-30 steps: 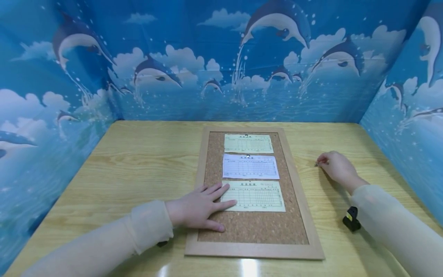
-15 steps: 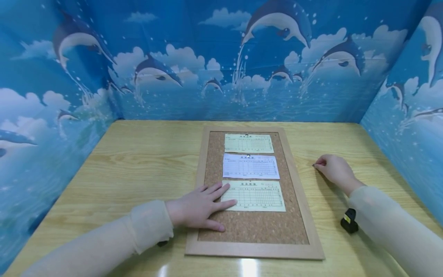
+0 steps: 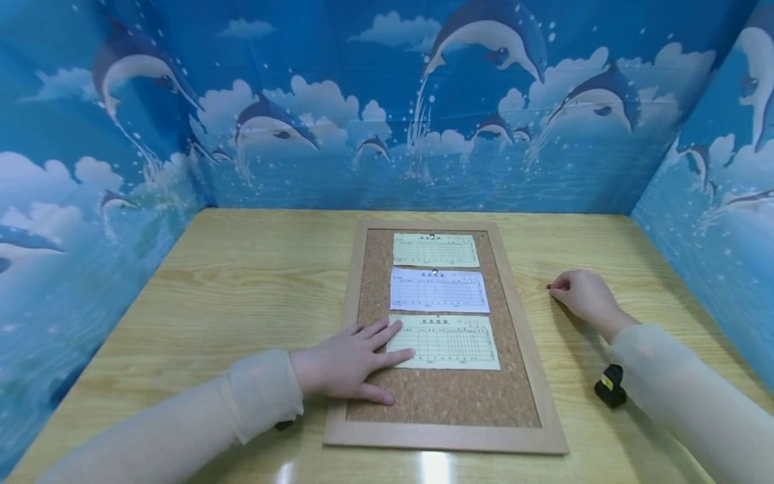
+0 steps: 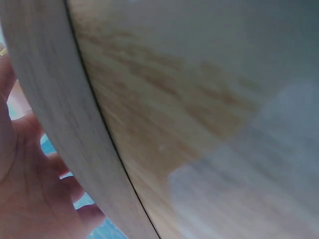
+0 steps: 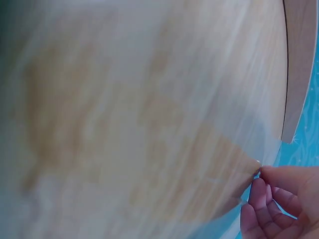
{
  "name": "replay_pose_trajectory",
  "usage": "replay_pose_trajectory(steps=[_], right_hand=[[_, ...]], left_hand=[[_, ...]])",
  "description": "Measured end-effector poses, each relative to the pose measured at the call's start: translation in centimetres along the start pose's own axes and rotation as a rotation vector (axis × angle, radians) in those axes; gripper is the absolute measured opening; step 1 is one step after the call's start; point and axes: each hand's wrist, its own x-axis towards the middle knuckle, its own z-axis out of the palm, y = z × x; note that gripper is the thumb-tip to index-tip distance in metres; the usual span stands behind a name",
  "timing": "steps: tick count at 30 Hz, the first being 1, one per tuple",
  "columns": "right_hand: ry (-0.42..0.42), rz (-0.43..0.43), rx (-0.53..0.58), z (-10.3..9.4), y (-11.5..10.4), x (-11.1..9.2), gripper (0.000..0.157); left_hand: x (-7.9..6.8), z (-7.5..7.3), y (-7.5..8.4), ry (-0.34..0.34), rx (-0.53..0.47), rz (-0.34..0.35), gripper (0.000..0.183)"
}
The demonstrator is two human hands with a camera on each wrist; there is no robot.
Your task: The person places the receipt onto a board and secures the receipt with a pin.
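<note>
My left hand (image 3: 347,363) lies with spread fingers on the lower pale-green form (image 3: 453,344) and the cork board (image 3: 447,403). To the right of the board, my right hand (image 3: 588,299) pinches a small shiny thumbtack (image 3: 549,287) between thumb and fingertip, close to the tabletop. Above the lower form, a lilac form (image 3: 438,292) and another pale-green form (image 3: 434,252) are each fixed by a silver tack at the top. In the right wrist view the pinched tack is tiny, and the other fingers are curled.
The board's wooden frame (image 3: 447,438) lies flat on a light wood-grain table (image 3: 266,282). Blue cloth walls (image 3: 338,101) with dolphins enclose the back and both sides. A black wrist device (image 3: 611,386) hangs under the right sleeve.
My right hand has shifted slightly left and turned a little, and the tack has changed its angle in the fingertips. My left hand stays where it was on the form and board.
</note>
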Motion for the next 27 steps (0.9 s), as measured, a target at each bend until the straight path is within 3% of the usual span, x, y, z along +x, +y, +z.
replay_pose_trajectory(steps=[8, 14, 20, 27], right_hand=[[-0.003, -0.014, 0.014, 0.2, -0.4, 0.2, 0.024], [-0.023, 0.040, -0.016, -0.2, -0.6, 0.5, 0.032], [-0.023, 0.068, -0.045, -0.3, -1.2, 1.0, 0.029], [0.001, 0.042, -0.049, 0.2, -1.5, 1.5, 0.025]], left_hand=[[-0.1, -0.1, 0.0, -0.002, 0.001, -0.003, 0.073], [-0.1, -0.1, 0.0, -0.002, 0.001, 0.000, 0.073], [0.0, 0.0, 0.0, -0.001, -0.007, 0.000, 0.073], [0.0, 0.0, -0.1, 0.005, -0.001, 0.007, 0.073]])
